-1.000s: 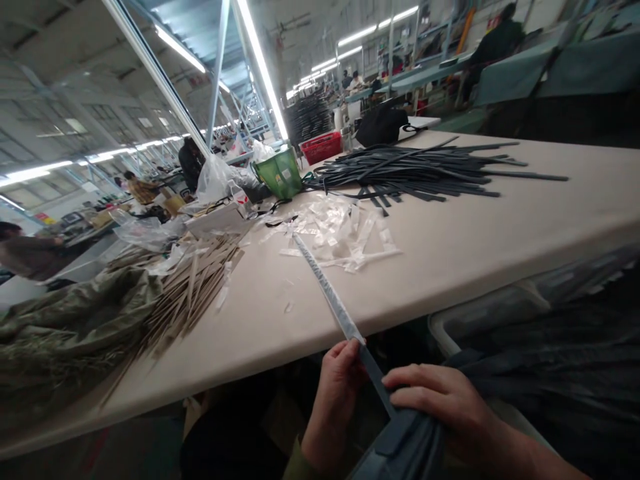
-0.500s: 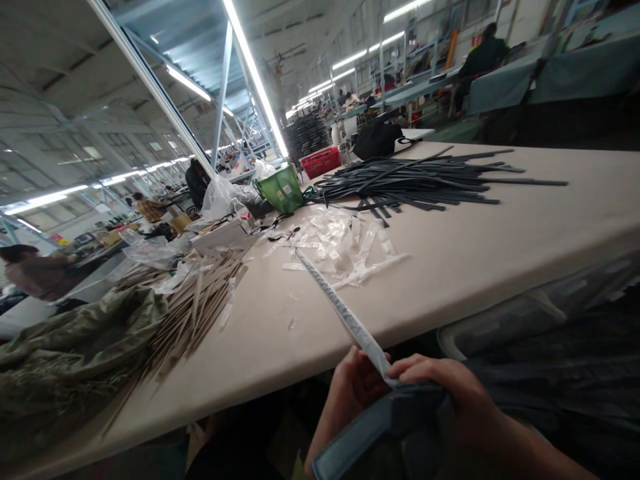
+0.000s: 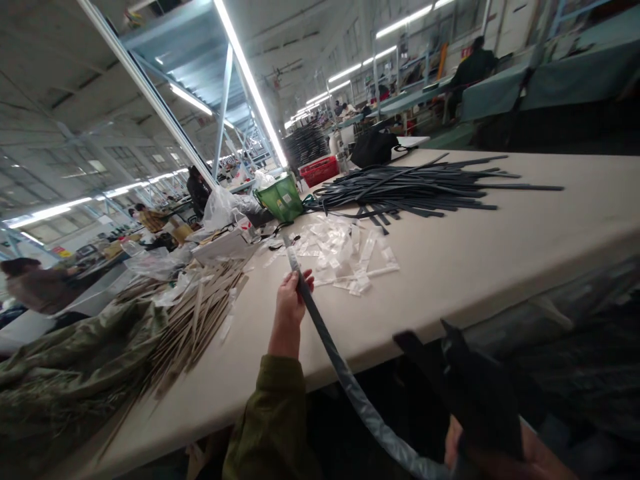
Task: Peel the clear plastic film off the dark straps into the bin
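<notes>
A long grey-black strip (image 3: 336, 357) runs from mid-table down past the table's front edge to the lower right. My left hand (image 3: 293, 293) pinches it near its far end, where a pale, shiny section sticks out beyond the fingers. At the lower right, my right hand (image 3: 454, 440) is closed around dark fabric (image 3: 483, 393), largely hidden behind it. Clear plastic scraps (image 3: 340, 250) lie beside my left hand. Behind them rests a pile of dark strips (image 3: 415, 183).
Thin brown strips (image 3: 200, 317) and olive cloth (image 3: 75, 353) cover the table's left side. A green basket (image 3: 281, 199), red basket (image 3: 319, 171) and black bag (image 3: 373, 148) stand at the back. People sit at distant tables.
My left hand has moved forward and left along the strip, over the table. The right hand has moved down and right with the dark fabric, and more dark strip shows between them.
</notes>
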`<action>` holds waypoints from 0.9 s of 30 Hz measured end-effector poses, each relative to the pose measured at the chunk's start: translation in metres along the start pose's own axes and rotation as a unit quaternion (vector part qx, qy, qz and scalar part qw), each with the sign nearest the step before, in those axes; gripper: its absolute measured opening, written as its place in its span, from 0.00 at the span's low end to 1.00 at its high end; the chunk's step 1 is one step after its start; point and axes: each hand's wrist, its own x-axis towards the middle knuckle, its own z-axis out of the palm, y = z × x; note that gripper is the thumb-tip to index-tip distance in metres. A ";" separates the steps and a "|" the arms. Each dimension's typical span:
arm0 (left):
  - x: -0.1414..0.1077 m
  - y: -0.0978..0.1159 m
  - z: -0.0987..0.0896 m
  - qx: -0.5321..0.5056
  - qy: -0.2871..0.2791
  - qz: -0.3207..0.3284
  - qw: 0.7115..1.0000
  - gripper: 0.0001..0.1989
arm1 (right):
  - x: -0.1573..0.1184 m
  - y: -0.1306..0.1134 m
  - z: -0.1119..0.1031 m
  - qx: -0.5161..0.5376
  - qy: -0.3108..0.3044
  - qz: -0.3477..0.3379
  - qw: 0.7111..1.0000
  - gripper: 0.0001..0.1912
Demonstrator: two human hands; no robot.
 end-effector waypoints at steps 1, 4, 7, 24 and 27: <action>-0.009 -0.005 -0.002 0.019 -0.019 0.007 1.000 0.05 | 0.006 -0.005 -0.003 0.053 -0.006 0.036 0.998 0.20; -0.045 -0.033 -0.012 0.104 -0.095 0.034 0.990 0.14 | 0.032 -0.022 -0.016 0.139 0.085 0.078 0.984 0.20; -0.086 -0.072 -0.023 0.164 -0.162 -0.014 0.973 0.22 | 0.061 -0.033 -0.029 0.229 0.128 0.081 0.962 0.27; -0.177 -0.136 -0.024 0.277 -0.319 -0.089 0.902 0.28 | 0.038 -0.048 -0.012 0.143 0.116 0.030 0.982 0.21; -0.184 -0.154 -0.018 0.324 -0.309 -0.094 0.889 0.25 | 0.026 -0.047 -0.009 0.132 0.103 0.038 0.985 0.20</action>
